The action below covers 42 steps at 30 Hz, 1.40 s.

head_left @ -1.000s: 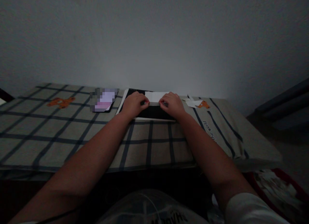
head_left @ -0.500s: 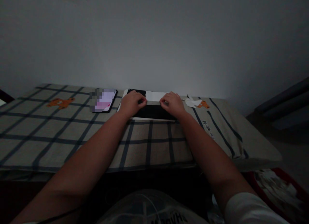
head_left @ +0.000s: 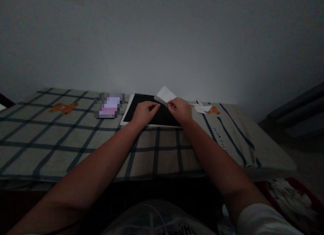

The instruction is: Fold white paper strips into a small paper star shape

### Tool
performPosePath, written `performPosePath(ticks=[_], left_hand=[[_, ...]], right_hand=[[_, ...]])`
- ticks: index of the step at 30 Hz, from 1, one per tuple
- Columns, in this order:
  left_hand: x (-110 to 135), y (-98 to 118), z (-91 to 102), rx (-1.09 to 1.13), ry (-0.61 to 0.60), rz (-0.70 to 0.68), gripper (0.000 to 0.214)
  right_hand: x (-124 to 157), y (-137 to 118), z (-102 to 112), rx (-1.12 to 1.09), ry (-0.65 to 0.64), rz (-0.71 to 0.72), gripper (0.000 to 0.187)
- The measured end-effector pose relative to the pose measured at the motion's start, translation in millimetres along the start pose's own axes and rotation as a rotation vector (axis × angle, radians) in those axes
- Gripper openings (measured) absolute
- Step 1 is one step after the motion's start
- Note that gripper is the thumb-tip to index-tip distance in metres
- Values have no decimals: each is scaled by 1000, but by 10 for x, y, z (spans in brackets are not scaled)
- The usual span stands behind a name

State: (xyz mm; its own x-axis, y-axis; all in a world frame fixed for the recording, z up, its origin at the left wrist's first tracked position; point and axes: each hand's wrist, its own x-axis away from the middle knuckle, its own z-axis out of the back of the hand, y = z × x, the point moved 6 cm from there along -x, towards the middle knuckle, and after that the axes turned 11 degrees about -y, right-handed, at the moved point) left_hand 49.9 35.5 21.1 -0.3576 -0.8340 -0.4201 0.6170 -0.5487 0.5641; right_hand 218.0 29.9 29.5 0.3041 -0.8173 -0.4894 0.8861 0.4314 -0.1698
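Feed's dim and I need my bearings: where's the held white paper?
In the head view, the white paper is mid-frame, its lower corner in the right hand, over the black pad and left of the paper pieces.

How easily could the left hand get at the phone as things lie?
Probably yes: between the left hand and the phone, only a flat black pad and some cloth show, nothing upright.

A loose, pale short sleeve (head_left: 258, 219) wraps the upper right arm. The shirt front (head_left: 136, 219), at the near edge, looks greyish, with a thin, light, curved line (head_left: 160, 216), cord or print unclear, and dark lettering (head_left: 186, 229), partly cut off. Left hand (head_left: 144, 112) and right hand (head_left: 181, 110) are bare.
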Motion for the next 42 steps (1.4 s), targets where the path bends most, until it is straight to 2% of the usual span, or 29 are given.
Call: performPosePath(ticks=[5, 10, 15, 18, 22, 26, 29, 31, 34, 38, 42], left_hand=[[-11, -171, -130, 291, -30, 277, 43], [-19, -259, -163, 463, -7, 346, 30], [20, -318, -104, 487, 66, 432, 21], [21, -363, -48, 449, 95, 437, 21], [8, -431, -29, 456, 109, 441, 20], [-3, -452, -66, 477, 97, 438, 21], [-3, -448, -94, 538, 103, 434, 20], [-8, -441, -114, 593, 101, 425, 20], [-25, -421, -154, 708, 87, 395, 21], [-50, -357, -222, 872, 30, 324, 25], [-56, -288, -297, 1012, -43, 271, 21]], right_hand=[[4, -286, -50, 121, -26, 81, 24], [30, -458, -96, 242, -92, 204, 27], [73, -559, -59, 272, -102, 283, 31], [84, -547, 38, 183, -66, 256, 31], [58, -361, 143, -4, 58, 61, 30], [9, -121, 30, -219, 74, -99, 36], [-4, 19, -32, -402, 143, -174, 37], [-6, 47, -54, -546, 170, -175, 33], [-13, -26, -88, -672, 117, -117, 22], [-4, -199, -123, -618, 30, 20, 17], [6, -282, -182, -491, -5, 127, 22]])
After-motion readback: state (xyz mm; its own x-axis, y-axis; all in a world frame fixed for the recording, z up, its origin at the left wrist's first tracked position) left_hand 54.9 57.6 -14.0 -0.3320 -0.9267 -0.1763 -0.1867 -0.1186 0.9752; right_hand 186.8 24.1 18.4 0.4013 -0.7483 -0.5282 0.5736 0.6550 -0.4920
